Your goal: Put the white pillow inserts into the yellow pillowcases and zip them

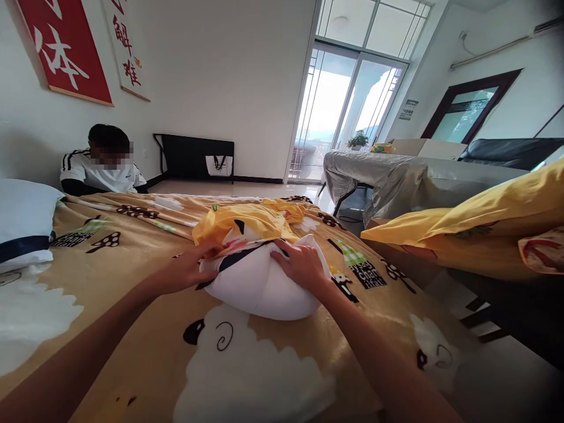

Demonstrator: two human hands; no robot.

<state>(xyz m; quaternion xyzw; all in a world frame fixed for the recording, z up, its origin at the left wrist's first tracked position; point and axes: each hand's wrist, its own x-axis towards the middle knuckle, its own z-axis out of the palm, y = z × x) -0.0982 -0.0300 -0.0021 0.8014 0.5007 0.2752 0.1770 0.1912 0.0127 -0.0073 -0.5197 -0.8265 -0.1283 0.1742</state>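
Note:
A white pillow (264, 285) lies on the bed, half inside a yellow patterned pillowcase (247, 223). My left hand (187, 267) pinches the pillowcase's open edge at the pillow's left side. On top of the pillow rests my right hand (302, 264), fingers curled round the same edge near the middle. The far end of the pillow is hidden inside the case.
A tan bedspread (145, 329) with sheep and mushroom prints covers the bed. Another white pillow (22, 217) lies at the left. A yellow cushion (484, 226) sticks out at the right. A person (103, 167) sits beyond the bed by the wall. A covered table (396, 176) stands near the glass doors.

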